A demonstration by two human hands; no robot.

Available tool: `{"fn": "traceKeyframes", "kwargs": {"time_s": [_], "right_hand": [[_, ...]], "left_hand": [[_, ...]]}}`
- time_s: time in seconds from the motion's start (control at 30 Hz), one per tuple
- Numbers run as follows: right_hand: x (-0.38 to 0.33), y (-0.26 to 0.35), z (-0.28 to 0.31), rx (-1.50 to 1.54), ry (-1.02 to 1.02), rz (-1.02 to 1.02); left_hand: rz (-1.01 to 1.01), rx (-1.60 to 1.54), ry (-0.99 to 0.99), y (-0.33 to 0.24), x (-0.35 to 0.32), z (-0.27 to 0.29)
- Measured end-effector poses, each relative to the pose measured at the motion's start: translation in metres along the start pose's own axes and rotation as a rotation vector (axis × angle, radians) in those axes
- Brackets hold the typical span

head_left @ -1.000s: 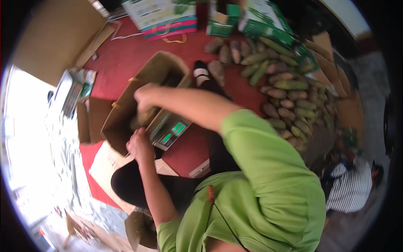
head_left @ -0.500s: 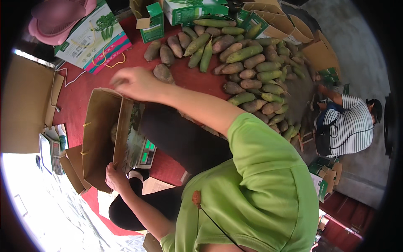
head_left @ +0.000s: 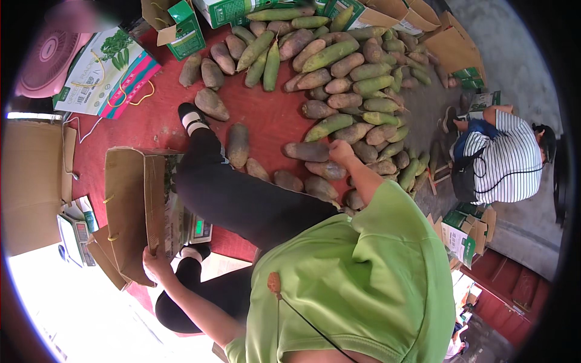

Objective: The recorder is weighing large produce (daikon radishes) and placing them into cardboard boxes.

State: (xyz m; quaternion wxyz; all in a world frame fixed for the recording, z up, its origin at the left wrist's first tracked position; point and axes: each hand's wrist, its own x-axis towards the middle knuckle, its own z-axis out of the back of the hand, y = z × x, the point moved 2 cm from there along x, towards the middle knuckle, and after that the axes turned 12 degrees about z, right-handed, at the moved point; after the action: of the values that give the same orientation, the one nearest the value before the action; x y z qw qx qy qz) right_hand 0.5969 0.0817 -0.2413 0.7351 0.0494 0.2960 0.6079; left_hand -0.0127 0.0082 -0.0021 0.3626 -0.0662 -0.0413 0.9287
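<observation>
My left hand point(head_left: 158, 266) grips the near edge of an open brown cardboard box point(head_left: 130, 212), its fingers closed on the rim. The box stands tilted by a digital scale with a lit green display point(head_left: 200, 227); its contents are out of sight. Over at the pile, my right hand point(head_left: 343, 152) is closed at the right end of a purplish-brown radish point(head_left: 305, 151), which lies just above a similar radish point(head_left: 325, 170). Several more brown radishes, such as one upright in view point(head_left: 238, 146), lie singly beside my black-trousered leg.
A large heap of green and brown radishes point(head_left: 369, 88) covers the red floor point(head_left: 260, 115). Printed cartons point(head_left: 100, 72) and a pink basket point(head_left: 51, 63) stand at the far left. A second scale point(head_left: 77, 236) is at left. Someone in a striped shirt point(head_left: 505, 163) crouches at right.
My right hand has moved from the box's upper rim rightward to a radish by the pile. My left hand stays on the box. The whole view has shifted, and my leg shows more.
</observation>
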Motion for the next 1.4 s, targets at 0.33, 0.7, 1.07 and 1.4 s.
{"fn": "traceKeyframes", "kwargs": {"time_s": [0.33,0.7,1.07,1.4], "right_hand": [[0.031,-0.014,0.028,-0.041,-0.033,-0.238],[0.064,-0.001,0.074,-0.442,0.161,-0.086],[0.071,0.041,0.086,-0.692,0.361,-0.01],[0.052,0.021,0.061,-0.709,0.192,0.168]], "left_hand": [[-0.002,-0.077,-0.011,0.002,-0.005,0.006],[-0.001,-0.009,-0.006,0.013,0.006,-0.006],[0.082,-0.12,0.076,-0.003,-0.003,0.003],[0.125,-0.065,0.11,0.003,0.005,-0.007]]}}
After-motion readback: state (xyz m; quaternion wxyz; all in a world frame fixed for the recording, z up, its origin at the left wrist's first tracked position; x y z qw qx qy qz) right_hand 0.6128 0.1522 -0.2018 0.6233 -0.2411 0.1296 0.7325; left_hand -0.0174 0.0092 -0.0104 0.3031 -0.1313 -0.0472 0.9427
